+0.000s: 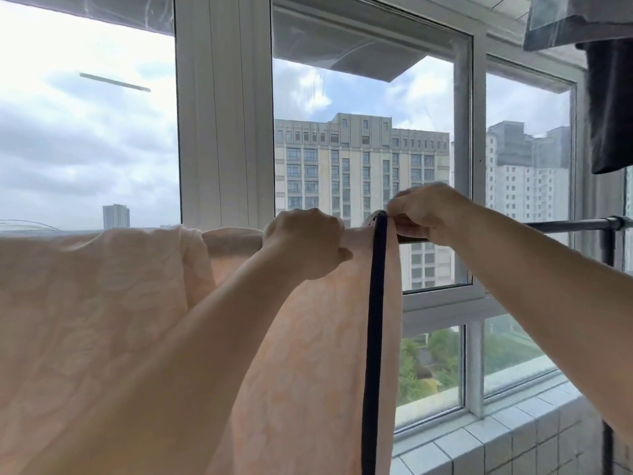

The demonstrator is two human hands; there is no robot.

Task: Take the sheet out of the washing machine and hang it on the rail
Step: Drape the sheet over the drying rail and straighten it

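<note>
the right hand (424, 214) curls its fingers down over the top edge of the sheet (308, 354) right where the cloth crosses the rail (565, 224), pinching the fabric at its dark trim (375, 320). the left hand (305, 241) sits just beside it, to the left of the trim, closed in a fist round a bunch of the same peach cloth at rail height. the 2 hands are near each other, with the trim line running down between them.

the sheet lies draped over the rail: from the grips it falls straight down in a long panel with the dark trim along its right side, and it spreads away to the left in loose folds along the rail. to the right of the right hand the rail is bare metal and runs to a joint on an upright pole (608, 337).

behind the rail stands a white-framed window (222, 114) with tall buildings beyond. a tiled sill (479, 437) runs below the glass. dark clothing (609, 108) hangs at the upper right.
</note>
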